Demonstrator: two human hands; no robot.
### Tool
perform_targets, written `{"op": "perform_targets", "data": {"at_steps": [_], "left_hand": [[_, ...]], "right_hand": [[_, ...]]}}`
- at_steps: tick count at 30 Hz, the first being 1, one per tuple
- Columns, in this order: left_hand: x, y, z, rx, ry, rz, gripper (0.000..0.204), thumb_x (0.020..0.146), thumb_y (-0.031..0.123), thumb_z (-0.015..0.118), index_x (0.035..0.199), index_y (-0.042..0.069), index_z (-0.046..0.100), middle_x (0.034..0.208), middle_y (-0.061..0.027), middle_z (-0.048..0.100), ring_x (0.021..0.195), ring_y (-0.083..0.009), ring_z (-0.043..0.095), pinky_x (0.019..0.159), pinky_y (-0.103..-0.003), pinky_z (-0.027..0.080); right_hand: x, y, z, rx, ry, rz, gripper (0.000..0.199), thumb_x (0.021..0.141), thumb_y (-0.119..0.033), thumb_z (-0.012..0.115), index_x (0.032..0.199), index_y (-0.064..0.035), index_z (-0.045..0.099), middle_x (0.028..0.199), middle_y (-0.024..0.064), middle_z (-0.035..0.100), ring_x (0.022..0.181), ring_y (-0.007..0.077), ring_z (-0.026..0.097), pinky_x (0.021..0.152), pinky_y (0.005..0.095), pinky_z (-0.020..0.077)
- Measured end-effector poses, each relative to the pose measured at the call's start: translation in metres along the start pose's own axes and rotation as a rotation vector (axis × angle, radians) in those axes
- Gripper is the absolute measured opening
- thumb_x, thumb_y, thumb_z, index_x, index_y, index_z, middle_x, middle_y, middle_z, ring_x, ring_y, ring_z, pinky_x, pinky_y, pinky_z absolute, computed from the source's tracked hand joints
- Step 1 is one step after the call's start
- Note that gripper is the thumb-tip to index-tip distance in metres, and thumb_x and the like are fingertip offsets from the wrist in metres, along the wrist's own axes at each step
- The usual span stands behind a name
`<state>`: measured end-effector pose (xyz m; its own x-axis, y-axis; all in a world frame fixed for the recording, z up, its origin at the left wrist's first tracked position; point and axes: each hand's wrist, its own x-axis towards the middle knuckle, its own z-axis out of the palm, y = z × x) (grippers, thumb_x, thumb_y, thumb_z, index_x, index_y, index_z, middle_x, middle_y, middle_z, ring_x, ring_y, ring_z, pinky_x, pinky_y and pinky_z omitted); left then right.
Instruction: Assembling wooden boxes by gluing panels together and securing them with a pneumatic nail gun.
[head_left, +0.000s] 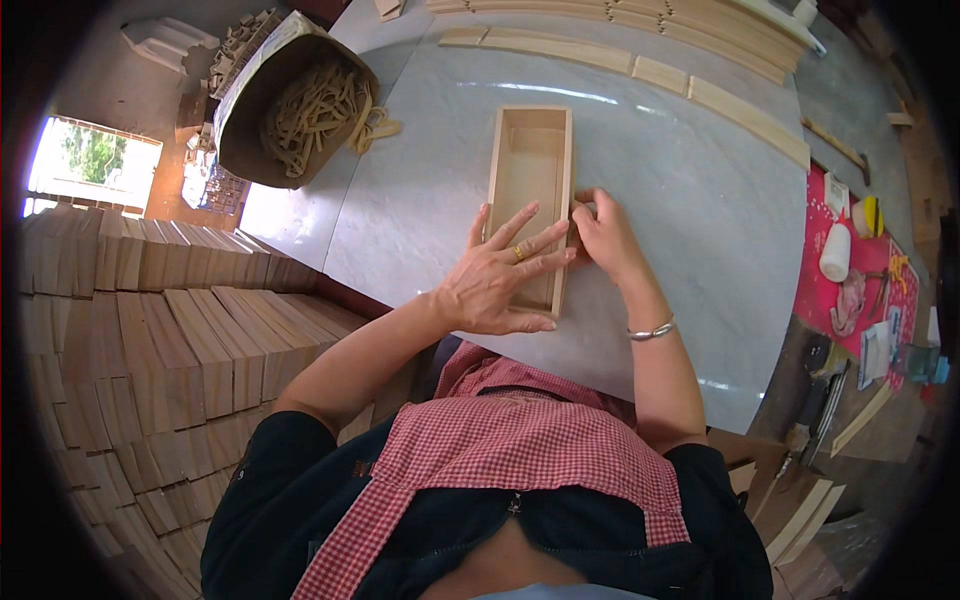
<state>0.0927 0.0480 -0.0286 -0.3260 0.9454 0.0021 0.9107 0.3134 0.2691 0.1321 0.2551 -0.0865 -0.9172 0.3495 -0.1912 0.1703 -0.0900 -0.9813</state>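
A long, shallow open box of pale wood (570,150) lies on the grey tabletop in front of me, its length running away from my body. My left hand (490,285), with a gold ring, spans the near half of the box. Its fingers are spread, the tips reaching the right-hand rim. Outside the right wall, my right hand (608,240) is closed, with curled fingers and thumb against that side. Whatever may be between those fingers is hidden. A silver bangle (652,330) circles the right wrist.
An open carton (240,140) of tan bands (315,115) stands far left. Wooden strips (745,118) line the table's far side, with stacked slats (640,15) behind. Board stacks (150,350) rise at left. Rightward are a hammer (838,142), white bottle (835,252) and yellow tape roll (868,216).
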Motion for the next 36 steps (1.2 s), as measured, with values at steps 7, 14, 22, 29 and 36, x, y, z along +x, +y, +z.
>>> {"op": "perform_targets", "data": {"at_steps": [7, 14, 22, 29, 36], "left_hand": [[0.033, -0.019, -0.012, 0.018, 0.034, -0.112, 0.077, 0.088, 0.07, 0.057, 0.15, 0.025, 0.047, 0.162, -0.0012, 0.037, 0.154, -0.0375, 0.015, 0.116, -0.072, 0.011], [0.123, -0.08, -0.017, -0.104, 0.206, -0.662, 0.082, 0.081, 0.064, 0.069, 0.145, 0.016, 0.049, 0.15, -0.0154, 0.045, 0.135, -0.0419, 0.04, 0.107, -0.055, 0.038], [0.128, -0.087, -0.006, -0.13, 0.313, -0.663, 0.082, 0.076, 0.06, 0.072, 0.141, 0.015, 0.052, 0.134, -0.0174, 0.053, 0.119, -0.0428, 0.047, 0.095, -0.048, 0.049], [0.131, -0.084, -0.008, -0.164, 0.314, -0.652, 0.078, 0.074, 0.058, 0.072, 0.136, 0.013, 0.055, 0.131, -0.0185, 0.055, 0.114, -0.0446, 0.048, 0.091, -0.047, 0.051], [0.131, -0.083, -0.009, -0.154, 0.34, -0.65, 0.078, 0.077, 0.056, 0.07, 0.139, 0.013, 0.054, 0.136, -0.0195, 0.053, 0.119, -0.0437, 0.047, 0.092, -0.047, 0.051]], "right_hand": [[0.036, -0.037, -0.013, -0.135, -0.149, 0.208, 0.02, 0.087, -0.004, 0.055, 0.102, 0.0085, 0.061, 0.074, 0.0133, 0.066, 0.06, 0.0191, 0.062, 0.055, 0.0294, 0.0534], [0.06, -0.009, -0.003, -0.333, -0.022, -0.03, 0.012, 0.087, -0.005, 0.057, 0.085, 0.0051, 0.063, 0.068, 0.0089, 0.061, 0.051, 0.0156, 0.051, 0.048, 0.0274, 0.0459], [0.093, -0.012, 0.008, 0.157, 0.087, 0.028, 0.015, 0.09, -0.008, 0.058, 0.08, 0.0011, 0.062, 0.066, 0.0033, 0.057, 0.055, 0.0103, 0.046, 0.049, 0.0244, 0.0393], [0.131, 0.009, 0.01, 0.093, 0.215, -0.294, 0.012, 0.093, -0.007, 0.056, 0.089, -0.0004, 0.066, 0.066, 0.0011, 0.057, 0.056, 0.0087, 0.045, 0.052, 0.0213, 0.0378], [0.13, -0.01, 0.011, 0.15, 0.155, -0.32, 0.011, 0.093, -0.008, 0.058, 0.098, -0.002, 0.066, 0.067, 0.0004, 0.057, 0.061, 0.0084, 0.046, 0.057, 0.021, 0.0384]]}}
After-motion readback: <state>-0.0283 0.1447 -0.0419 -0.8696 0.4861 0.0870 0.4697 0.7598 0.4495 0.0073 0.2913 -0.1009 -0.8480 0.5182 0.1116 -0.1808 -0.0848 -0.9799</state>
